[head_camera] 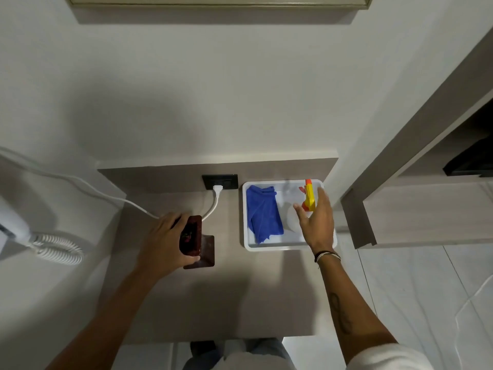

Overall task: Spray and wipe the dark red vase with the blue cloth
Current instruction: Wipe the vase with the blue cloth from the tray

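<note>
The dark red vase (190, 237), glossy and probably slippery and breakable, is clasped round its body on the bench (240, 289) by the left hand (162, 244), while the right hand (317, 222) is spread open, empty, at the spray bottle (309, 197) beside the blue cloth (262, 212).

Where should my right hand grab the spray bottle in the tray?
Wrap the right hand around the neck of the spray bottle, just below the yellow head, from the right. It stands upright in the tray, nozzle pointing away from you.

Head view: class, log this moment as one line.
left hand: gripping dark red glass vase | right hand: open at yellow-topped spray bottle | blue cloth: in white tray
</note>
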### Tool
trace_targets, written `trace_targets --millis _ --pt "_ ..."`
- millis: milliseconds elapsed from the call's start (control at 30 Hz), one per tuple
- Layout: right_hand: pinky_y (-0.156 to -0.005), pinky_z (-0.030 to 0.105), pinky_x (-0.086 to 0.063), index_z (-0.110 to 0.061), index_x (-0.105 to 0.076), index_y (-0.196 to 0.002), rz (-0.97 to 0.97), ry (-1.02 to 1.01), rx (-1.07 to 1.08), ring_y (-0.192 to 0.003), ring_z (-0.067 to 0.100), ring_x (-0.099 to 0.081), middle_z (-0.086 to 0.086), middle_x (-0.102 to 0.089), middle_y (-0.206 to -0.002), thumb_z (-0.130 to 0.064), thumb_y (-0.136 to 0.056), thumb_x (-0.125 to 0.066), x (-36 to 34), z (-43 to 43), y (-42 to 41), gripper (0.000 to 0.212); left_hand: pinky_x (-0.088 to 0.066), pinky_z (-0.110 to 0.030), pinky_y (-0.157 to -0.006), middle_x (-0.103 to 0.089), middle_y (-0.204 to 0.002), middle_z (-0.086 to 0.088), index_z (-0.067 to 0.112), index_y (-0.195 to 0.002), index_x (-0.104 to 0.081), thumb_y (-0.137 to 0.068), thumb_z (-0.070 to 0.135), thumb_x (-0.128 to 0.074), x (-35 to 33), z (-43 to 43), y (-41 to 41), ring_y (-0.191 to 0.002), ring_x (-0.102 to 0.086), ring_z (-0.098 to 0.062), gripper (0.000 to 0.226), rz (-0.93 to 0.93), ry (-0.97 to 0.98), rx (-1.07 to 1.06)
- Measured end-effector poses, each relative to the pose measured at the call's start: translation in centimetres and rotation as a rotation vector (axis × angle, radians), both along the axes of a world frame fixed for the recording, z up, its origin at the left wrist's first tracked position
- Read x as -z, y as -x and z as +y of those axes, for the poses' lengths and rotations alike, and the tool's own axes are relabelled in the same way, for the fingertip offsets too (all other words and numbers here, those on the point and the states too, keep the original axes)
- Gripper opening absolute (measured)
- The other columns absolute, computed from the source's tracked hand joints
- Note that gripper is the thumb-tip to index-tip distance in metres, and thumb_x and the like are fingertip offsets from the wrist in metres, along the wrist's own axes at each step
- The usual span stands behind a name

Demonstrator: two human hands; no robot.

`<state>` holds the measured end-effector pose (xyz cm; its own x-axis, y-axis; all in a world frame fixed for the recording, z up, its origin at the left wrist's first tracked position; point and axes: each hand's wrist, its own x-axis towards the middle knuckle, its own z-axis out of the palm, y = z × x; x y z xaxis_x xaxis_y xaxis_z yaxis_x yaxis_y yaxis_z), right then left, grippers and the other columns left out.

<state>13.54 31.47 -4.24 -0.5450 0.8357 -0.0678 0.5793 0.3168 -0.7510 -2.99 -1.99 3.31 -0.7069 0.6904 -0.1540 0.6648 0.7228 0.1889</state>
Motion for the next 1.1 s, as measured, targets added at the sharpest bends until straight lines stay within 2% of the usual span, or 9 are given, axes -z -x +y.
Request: trace_targets --millis 100,200,367,500,633,800,933,1033,1100 --pt "-0.129 0.045 -0.038 -0.02 -0.024 -0.167 0.086 -0.29 -0.087 -0.162 0.029 -0.033 0.004 -0.025 -0.176 -0.045 -0.104 -0.061 -0.2 -2.1 0.7 0.077 -0.049 -0.051 -0.11 -0.055 -0.142 -0.008 0.013 -0.145 -0.053 -0.052 0.059 -0.096 0.2 -0.1 0.2 -0.134 -0.052 -0.033 0.112 -0.009 -0.015 0.005" --pt "-0.135 0.035 -0.02 -0.022 -0.024 -0.167 0.069 -0.398 -0.346 -0.166 0.024 -0.022 0.003 -0.026 -0.177 -0.041 -0.108 -0.053 0.2 -4.9 2.8 0.069 -0.052 -0.05 -0.107 -0.055 -0.139 -0.007 0.012 -0.143 -0.055 -0.051 0.056 -0.096 0.6 -0.3 0.3 -0.132 -0.053 -0.033 0.11 -0.02 -0.046 0.007" --pt "-0.137 0.045 -0.014 -0.011 -0.009 -0.171 -0.388 -0.327 -0.725 -0.169 0.032 -0.003 0.011 -0.002 -0.181 -0.035 -0.112 -0.049 2.6 -6.3 6.4 0.075 -0.052 -0.049 -0.107 -0.053 -0.14 -0.007 0.013 -0.144 -0.054 -0.053 0.056 -0.094 1.3 -0.6 0.6 -0.134 -0.051 -0.032 0.108 -0.026 -0.083 0.025" --pt "-0.137 0.047 -0.006 -0.008 0.001 -0.171 -0.58 -0.274 -0.801 -0.168 0.036 0.006 0.016 0.008 -0.18 -0.038 -0.109 -0.055 4.1 -5.6 8.6 0.088 -0.048 -0.044 -0.109 -0.054 -0.139 -0.009 0.01 -0.144 -0.055 -0.055 0.057 -0.091 2.2 -0.8 0.9 -0.133 -0.051 -0.032 0.106 -0.029 -0.125 0.036" --pt "-0.136 0.053 -0.008 -0.009 0.006 -0.17 -0.685 -0.275 -0.812 -0.166 0.043 0.008 0.018 0.014 -0.179 -0.042 -0.103 -0.062 5.8 -4.9 10.0 0.102 -0.044 -0.046 -0.114 -0.052 -0.144 -0.012 0.007 -0.147 -0.053 -0.059 0.055 -0.091 3.0 -1.0 1.0 -0.14 -0.047 -0.034 0.108 -0.038 -0.171 0.028" --pt "-0.136 0.055 -0.006 -0.008 0.01 -0.17 -0.734 -0.324 -0.796 -0.166 0.045 0.009 0.017 0.016 -0.179 -0.036 -0.111 -0.048 8.0 -5.4 10.3 0.087 -0.036 -0.052 -0.123 -0.046 -0.156 -0.014 0.004 -0.157 -0.043 -0.064 0.055 -0.09 4.0 -1.3 1.0 -0.153 -0.035 -0.038 0.117 -0.054 -0.217 0.03" --pt "-0.136 0.052 -0.009 -0.008 0.011 -0.169 -0.767 -0.381 -0.753 -0.166 0.043 0.007 0.017 0.015 -0.179 -0.027 -0.101 -0.07 9.1 -5.6 10.5 0.107 -0.035 -0.056 -0.122 -0.045 -0.153 -0.013 0.003 -0.155 -0.044 -0.066 0.052 -0.081 4.5 -1.6 1.3 -0.151 -0.035 -0.037 0.108 -0.093 -0.283 0.049" --pt "-0.136 0.047 -0.018 -0.007 -0.004 -0.171 -0.646 -0.318 -0.683 -0.167 0.039 -0.006 0.015 0.001 -0.18 -0.009 -0.098 -0.073 9.0 -5.2 10.7 0.1 -0.032 -0.061 -0.122 -0.041 -0.152 -0.012 0.007 -0.154 -0.042 -0.065 0.044 -0.083 4.4 -1.7 1.5 -0.149 -0.034 -0.034 0.105 -0.127 -0.297 0.087" --pt "-0.13 0.046 -0.031 -0.004 -0.023 -0.167 -0.477 -0.197 -0.588 -0.161 0.041 -0.03 0.019 -0.024 -0.176 0.002 -0.096 -0.068 8.2 -5.0 10.7 0.084 -0.027 -0.063 -0.124 -0.039 -0.153 -0.011 0.009 -0.156 -0.039 -0.065 0.038 -0.087 4.5 -2.4 1.4 -0.149 -0.033 -0.034 0.107 -0.132 -0.294 0.103"
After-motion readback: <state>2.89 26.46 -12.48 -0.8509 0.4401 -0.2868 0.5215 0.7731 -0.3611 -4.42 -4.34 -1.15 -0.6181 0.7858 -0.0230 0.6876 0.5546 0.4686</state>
